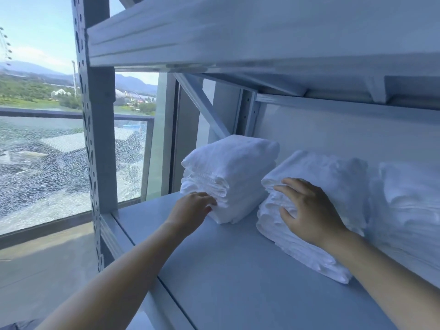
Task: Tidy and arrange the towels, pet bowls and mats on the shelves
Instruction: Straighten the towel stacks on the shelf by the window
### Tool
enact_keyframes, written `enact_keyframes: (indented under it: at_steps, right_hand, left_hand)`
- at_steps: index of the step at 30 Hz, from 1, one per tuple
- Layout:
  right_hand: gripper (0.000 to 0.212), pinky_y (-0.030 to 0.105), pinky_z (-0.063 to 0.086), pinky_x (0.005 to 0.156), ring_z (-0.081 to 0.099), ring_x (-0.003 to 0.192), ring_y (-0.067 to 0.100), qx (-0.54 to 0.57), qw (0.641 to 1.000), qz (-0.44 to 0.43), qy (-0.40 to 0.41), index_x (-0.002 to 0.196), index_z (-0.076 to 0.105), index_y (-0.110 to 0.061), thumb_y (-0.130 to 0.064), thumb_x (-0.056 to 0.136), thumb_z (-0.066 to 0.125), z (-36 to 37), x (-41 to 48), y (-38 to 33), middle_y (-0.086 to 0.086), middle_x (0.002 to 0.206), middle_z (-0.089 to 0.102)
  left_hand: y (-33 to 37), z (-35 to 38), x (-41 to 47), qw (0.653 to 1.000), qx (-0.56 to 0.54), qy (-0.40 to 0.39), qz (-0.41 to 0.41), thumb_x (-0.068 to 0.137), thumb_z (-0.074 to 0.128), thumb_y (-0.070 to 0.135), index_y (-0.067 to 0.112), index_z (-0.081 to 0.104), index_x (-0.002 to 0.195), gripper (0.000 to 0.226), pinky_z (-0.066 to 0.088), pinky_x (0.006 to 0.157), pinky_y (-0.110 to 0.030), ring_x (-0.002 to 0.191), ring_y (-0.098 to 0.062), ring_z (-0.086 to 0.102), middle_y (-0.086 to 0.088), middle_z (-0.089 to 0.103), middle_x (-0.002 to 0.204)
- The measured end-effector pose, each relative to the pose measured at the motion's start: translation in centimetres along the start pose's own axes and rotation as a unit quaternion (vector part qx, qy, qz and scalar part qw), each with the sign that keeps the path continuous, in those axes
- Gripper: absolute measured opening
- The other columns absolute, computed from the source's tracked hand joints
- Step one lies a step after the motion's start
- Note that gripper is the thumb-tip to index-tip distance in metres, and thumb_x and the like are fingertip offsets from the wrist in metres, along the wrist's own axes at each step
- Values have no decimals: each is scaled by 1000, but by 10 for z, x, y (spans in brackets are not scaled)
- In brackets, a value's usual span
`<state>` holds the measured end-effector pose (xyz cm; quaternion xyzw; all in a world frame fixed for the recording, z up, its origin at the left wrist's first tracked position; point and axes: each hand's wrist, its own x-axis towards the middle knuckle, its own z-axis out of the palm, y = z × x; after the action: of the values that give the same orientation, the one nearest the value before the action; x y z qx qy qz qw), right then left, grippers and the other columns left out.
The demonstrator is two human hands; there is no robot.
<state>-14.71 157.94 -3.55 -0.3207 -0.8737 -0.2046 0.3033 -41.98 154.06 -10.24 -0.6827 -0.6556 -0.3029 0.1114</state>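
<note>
Three stacks of folded white towels stand in a row on a white metal shelf. My left hand touches the lower front corner of the left stack with its fingertips. My right hand lies flat, fingers spread, against the front of the middle stack, which leans back to the right. The right stack is blurred and partly cut off by the frame edge. No pet bowls or mats are in view.
Another shelf board hangs close overhead. A perforated upright post stands at the shelf's left front corner, with a diagonal brace behind it. Beyond is a window with a cracked glass railing. Bare shelf surface lies in front of the stacks.
</note>
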Motion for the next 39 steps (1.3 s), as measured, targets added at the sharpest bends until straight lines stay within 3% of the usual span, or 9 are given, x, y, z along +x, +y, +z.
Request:
enact_keyframes:
  at_steps: [6, 12, 17, 23, 28, 31, 34, 39]
  right_hand:
    - [40, 39, 42, 96, 60, 107, 29, 30, 999, -8, -9, 112, 65, -11, -12, 72, 71, 11, 6, -18, 8, 118, 62]
    - [40, 42, 48, 86, 61, 98, 31, -31, 998, 37, 45, 101, 69, -9, -9, 62, 78, -12, 9, -3, 12, 107, 65]
    - [42, 40, 40, 97, 53, 115, 32, -30, 994, 105, -30, 121, 60, -8, -20, 81, 66, -20, 0, 11, 11, 126, 57]
    - [45, 42, 40, 99, 54, 113, 32, -6, 995, 97, -35, 122, 58, -6, -20, 80, 65, -23, -6, 5, 11, 122, 59]
    - [37, 41, 35, 103, 55, 116, 30, 37, 998, 50, -5, 112, 64, -9, -13, 75, 69, -24, -18, -7, 10, 119, 61]
    - [43, 29, 37, 101, 40, 132, 19, 111, 993, 21, -41, 126, 56, -18, -18, 83, 61, -27, -27, -22, 0, 138, 48]
    - [51, 29, 38, 104, 23, 140, 10, 168, 981, 14, -99, 139, 40, -29, -29, 90, 54, -26, -32, -39, -9, 151, 26]
    - [65, 27, 30, 108, 11, 143, 10, 200, 971, -14, -133, 146, 24, -31, -36, 90, 57, -23, -36, -61, -9, 156, 10]
  left_hand:
    - [6, -6, -5, 1000, 10, -5, -16, 93, 52, 23, 25, 68, 105, 20, 50, 68, -32, 91, -19, 62, 10, 66, 106]
    - [8, -9, -10, 999, 34, -12, -10, 94, 51, 27, 28, 68, 104, 20, 50, 68, -30, 91, -16, 63, 13, 66, 109]
    - [9, -10, -9, 999, 30, -13, -11, 96, 49, 26, 24, 66, 107, 21, 43, 66, -26, 92, -19, 62, 12, 64, 111]
    - [13, -17, -15, 1000, 24, -5, -10, 95, 50, 23, 18, 67, 107, 21, 39, 68, -23, 93, -21, 63, 7, 66, 111]
    - [19, -34, -35, 999, 33, -6, -27, 94, 52, 23, 18, 68, 103, 19, 49, 75, -31, 90, -23, 64, 6, 67, 109]
    - [25, -46, -57, 998, 45, -1, -39, 94, 52, 23, 17, 68, 103, 19, 49, 74, -32, 90, -24, 65, 5, 67, 109]
    - [34, -60, -81, 997, 56, 2, -51, 94, 51, 23, 17, 67, 103, 19, 46, 71, -29, 90, -24, 64, 6, 66, 110]
    - [49, -81, -122, 995, 78, 6, -56, 94, 53, 24, 19, 67, 102, 17, 50, 72, -32, 88, -24, 66, 7, 66, 110]
